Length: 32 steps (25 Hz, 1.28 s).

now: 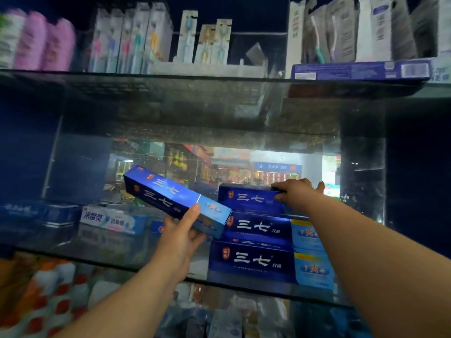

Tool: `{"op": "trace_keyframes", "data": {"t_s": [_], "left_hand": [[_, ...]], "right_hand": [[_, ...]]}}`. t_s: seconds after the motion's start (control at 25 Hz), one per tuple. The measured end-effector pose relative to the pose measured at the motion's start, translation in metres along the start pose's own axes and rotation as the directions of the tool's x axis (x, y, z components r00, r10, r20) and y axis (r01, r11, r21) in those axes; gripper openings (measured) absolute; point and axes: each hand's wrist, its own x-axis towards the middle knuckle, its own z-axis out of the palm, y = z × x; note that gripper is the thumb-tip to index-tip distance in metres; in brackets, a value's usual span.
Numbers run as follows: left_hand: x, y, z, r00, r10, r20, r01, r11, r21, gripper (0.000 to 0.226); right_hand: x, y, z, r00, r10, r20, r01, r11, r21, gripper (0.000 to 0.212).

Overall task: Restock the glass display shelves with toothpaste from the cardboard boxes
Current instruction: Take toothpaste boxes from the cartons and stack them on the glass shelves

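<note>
My left hand (181,234) grips a blue toothpaste box (170,195) by its right end, tilted with its far end up to the left, above the middle glass shelf (117,261). To the right stands a stack of three blue toothpaste boxes: bottom (253,261), middle (258,226), top (249,197). My right hand (296,191) holds the right end of the top box, fingers curled over its top edge. No cardboard box is in view.
A white and blue toothpaste box (109,219) and darker boxes (39,212) lie on the left of the same shelf. The upper shelf (219,78) carries toothbrush packs (131,40) and pink bottles (44,42). Packets show under the lower glass.
</note>
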Motion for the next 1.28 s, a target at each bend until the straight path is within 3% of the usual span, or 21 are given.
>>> {"op": "trace_keyframes", "data": {"t_s": [0.2,0.28,0.36,0.44,0.52,0.6,0.68,0.84,0.96,1.12,1.2,1.28], "left_hand": [[0.002,-0.003,-0.002,0.999,-0.024,0.028,0.024,1.0,0.01,0.035],[0.003,-0.004,-0.004,0.999,-0.011,0.033,0.011,1.0,0.014,0.04],[0.001,-0.003,-0.005,0.999,0.005,0.032,-0.005,1.0,0.011,0.048],[-0.004,0.0,-0.003,0.998,0.052,0.041,-0.052,0.999,0.005,0.07],[-0.007,0.007,0.004,0.99,0.104,0.09,-0.106,0.994,0.009,0.086],[-0.004,0.016,0.02,0.981,0.136,0.134,-0.138,0.99,0.006,0.061],[0.001,0.026,0.042,0.98,0.114,0.163,-0.113,0.993,-0.015,0.048],[0.001,0.037,0.078,0.972,0.03,0.234,-0.006,0.995,-0.103,0.047],[-0.005,0.036,0.098,0.952,-0.076,0.297,0.106,0.99,-0.089,0.045],[0.01,0.051,0.087,0.992,0.018,0.126,0.0,0.99,-0.141,0.044],[0.021,0.058,0.069,0.996,0.054,0.074,-0.058,0.997,0.054,0.045],[0.026,0.057,0.059,0.994,0.068,0.091,-0.097,0.923,0.372,0.036]], "right_hand": [[0.015,0.007,0.011,0.997,-0.021,0.068,0.015,0.996,0.089,0.041],[0.012,0.007,0.016,1.0,-0.009,0.017,0.008,0.996,0.085,0.04],[0.004,0.003,0.017,0.991,-0.011,-0.134,0.027,0.993,0.116,0.04],[-0.01,-0.007,0.01,0.938,-0.067,-0.34,0.148,0.965,0.218,0.045],[-0.032,-0.024,0.0,0.856,-0.2,-0.476,0.367,0.884,0.288,0.053],[-0.056,-0.04,-0.008,0.792,-0.321,-0.52,0.543,0.76,0.358,0.059],[-0.076,-0.047,-0.011,0.758,-0.398,-0.516,0.623,0.676,0.394,0.066],[-0.093,-0.042,-0.007,0.799,-0.361,-0.482,0.586,0.649,0.486,0.083],[-0.097,-0.032,-0.006,0.817,-0.218,-0.534,0.541,0.612,0.577,0.062],[-0.095,0.001,-0.022,0.877,-0.06,-0.477,0.418,0.588,0.693,0.052],[-0.093,0.02,-0.026,0.904,0.008,-0.428,0.365,0.508,0.78,0.053],[-0.094,0.032,-0.025,0.93,0.037,-0.367,0.308,0.47,0.827,0.045]]}}
